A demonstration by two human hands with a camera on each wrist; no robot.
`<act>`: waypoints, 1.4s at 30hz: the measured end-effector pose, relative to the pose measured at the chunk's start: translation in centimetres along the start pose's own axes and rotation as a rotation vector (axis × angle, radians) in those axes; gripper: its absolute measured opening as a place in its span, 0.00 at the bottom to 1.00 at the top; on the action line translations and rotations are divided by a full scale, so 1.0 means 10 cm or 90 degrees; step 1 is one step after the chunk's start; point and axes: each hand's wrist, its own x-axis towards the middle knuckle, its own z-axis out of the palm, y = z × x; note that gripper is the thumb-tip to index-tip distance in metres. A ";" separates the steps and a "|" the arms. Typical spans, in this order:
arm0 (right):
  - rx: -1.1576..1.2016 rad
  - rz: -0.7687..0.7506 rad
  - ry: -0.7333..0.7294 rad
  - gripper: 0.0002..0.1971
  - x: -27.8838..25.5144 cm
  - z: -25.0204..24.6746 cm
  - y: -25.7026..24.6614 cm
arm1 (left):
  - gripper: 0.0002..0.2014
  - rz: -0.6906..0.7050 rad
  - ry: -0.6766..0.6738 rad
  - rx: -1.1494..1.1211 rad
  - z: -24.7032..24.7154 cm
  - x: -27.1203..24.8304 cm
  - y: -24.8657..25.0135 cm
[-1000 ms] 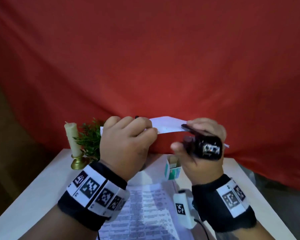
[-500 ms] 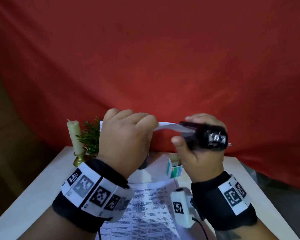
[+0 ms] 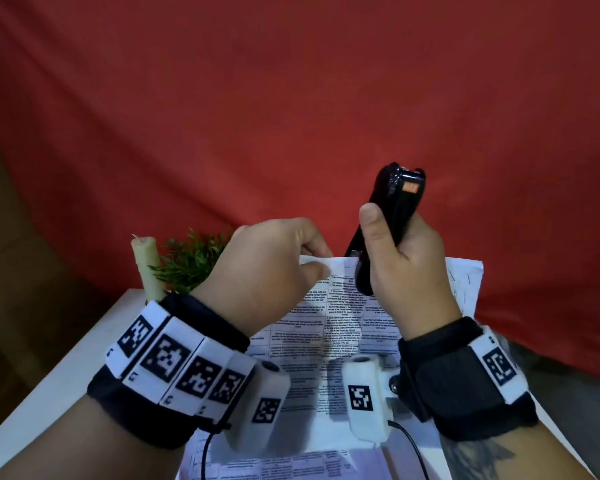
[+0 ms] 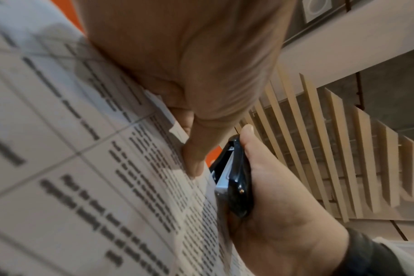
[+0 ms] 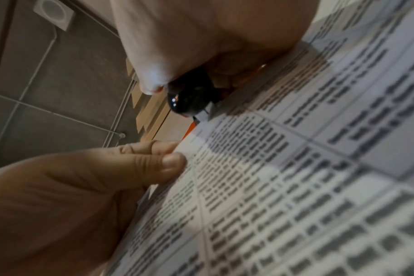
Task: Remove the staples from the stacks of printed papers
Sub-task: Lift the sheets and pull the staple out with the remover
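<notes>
I hold a stack of printed papers point(image 3: 340, 313) up in front of me, its text side tilted toward me. My left hand point(image 3: 278, 268) pinches its top edge between thumb and fingers, also seen in the right wrist view point(image 5: 168, 158). My right hand point(image 3: 409, 268) grips a black stapler-like tool point(image 3: 392, 216) upright, its lower metal end at the paper's top edge point(image 4: 222, 175). The same tool point(image 5: 189, 99) meets the page corner in the right wrist view. No staple is visible. A second printed sheet point(image 3: 291, 469) lies on the table.
A white table point(image 3: 66, 368) stands below my hands. At its far left are a cream candle point(image 3: 146, 265) in a holder and a small green plant point(image 3: 191, 261). A red cloth point(image 3: 291, 98) hangs behind everything.
The paper stack swung from edge-on and flat to tilted with its text facing me. My right hand turned the black tool from lying sideways to standing upright, its lower end at the paper's edge.
</notes>
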 end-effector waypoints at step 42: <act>0.004 -0.426 0.163 0.28 -0.17 0.00 0.05 | 0.11 0.415 0.495 0.353 -0.07 -0.17 -0.01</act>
